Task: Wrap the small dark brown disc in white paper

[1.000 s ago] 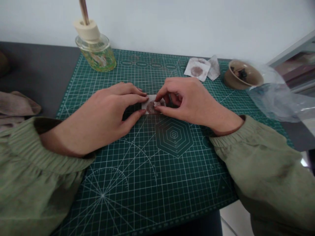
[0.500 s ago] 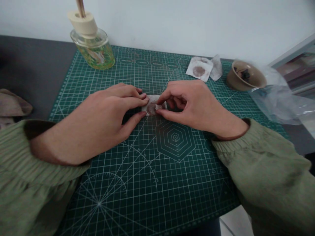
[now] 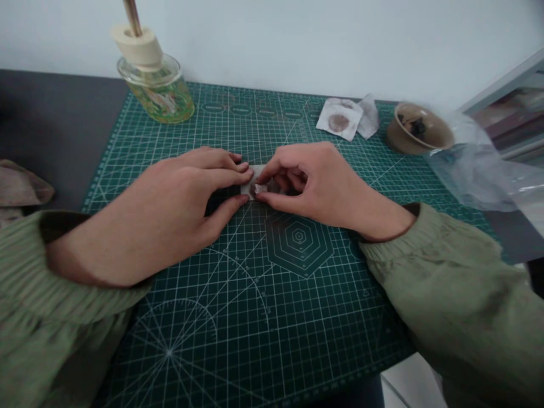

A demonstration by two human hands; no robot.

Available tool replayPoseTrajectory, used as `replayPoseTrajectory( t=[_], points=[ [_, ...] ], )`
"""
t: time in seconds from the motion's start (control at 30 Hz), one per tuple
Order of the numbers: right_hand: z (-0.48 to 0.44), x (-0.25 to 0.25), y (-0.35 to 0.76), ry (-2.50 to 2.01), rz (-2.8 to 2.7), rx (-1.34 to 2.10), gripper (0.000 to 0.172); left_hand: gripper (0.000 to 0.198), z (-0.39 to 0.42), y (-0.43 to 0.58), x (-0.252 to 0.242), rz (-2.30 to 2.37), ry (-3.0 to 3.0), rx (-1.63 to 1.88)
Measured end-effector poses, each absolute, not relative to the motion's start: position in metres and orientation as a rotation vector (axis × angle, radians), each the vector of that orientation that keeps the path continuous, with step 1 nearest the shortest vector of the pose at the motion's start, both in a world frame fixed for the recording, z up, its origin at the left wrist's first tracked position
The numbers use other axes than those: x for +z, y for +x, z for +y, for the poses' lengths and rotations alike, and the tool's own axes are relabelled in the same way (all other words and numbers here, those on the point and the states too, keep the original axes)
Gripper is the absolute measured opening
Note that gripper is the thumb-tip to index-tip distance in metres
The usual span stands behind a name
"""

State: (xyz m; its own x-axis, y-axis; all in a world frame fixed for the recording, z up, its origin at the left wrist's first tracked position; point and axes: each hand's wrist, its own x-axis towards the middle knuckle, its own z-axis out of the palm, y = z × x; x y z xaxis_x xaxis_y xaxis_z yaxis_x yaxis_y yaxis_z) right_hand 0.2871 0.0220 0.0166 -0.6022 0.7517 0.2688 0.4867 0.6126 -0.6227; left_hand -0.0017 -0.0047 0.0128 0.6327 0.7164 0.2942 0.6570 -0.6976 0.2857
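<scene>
A small flat white tea bag (image 3: 259,169) with a brown round stain lies on the green cutting mat (image 3: 238,351), partly hidden by my fingers. At its left edge my left hand (image 3: 191,192) presses it down, index finger and thumb on opposite corners. My right hand (image 3: 312,181) is closed in a pinch over the stain. Between its thumb and index finger is a small crumpled whitish wad (image 3: 260,188), touching the bag; its material is too small to make out.
Behind my right hand lie a stained white tea bag (image 3: 339,120) and a greyish one (image 3: 369,117). A brown bowl (image 3: 403,136) with dark bits stands beside a clear plastic bag (image 3: 463,175). A reed diffuser (image 3: 164,99) is back left; brown cloth (image 3: 23,184) lies left.
My right hand has shifted left across the tea bag with the small wad, closer to my left fingers. My left hand keeps its place on the bag's edge. The view has tilted slightly.
</scene>
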Motion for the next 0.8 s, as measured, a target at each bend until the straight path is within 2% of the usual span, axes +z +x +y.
replayPoseTrajectory(
  t=[0.2, 0.6, 0.8],
  points=[
    [0.0224, 0.0151, 0.286, -0.984, -2.289, 0.636, 0.008, 0.047, -0.0039, -0.0029, 0.0115, 1.121, 2.719, 0.588],
    [0.0225, 0.0163, 0.2881, -0.927, -2.297, 0.76, 0.008, 0.042, -0.0024, -0.005, 0.008, 1.127, 2.717, 0.595],
    [0.0261, 0.0136, 0.2837, -0.971, -2.268, 0.63, 0.008, 0.042, -0.0013, -0.0043, 0.008, 1.127, 2.683, 0.609]
  ],
)
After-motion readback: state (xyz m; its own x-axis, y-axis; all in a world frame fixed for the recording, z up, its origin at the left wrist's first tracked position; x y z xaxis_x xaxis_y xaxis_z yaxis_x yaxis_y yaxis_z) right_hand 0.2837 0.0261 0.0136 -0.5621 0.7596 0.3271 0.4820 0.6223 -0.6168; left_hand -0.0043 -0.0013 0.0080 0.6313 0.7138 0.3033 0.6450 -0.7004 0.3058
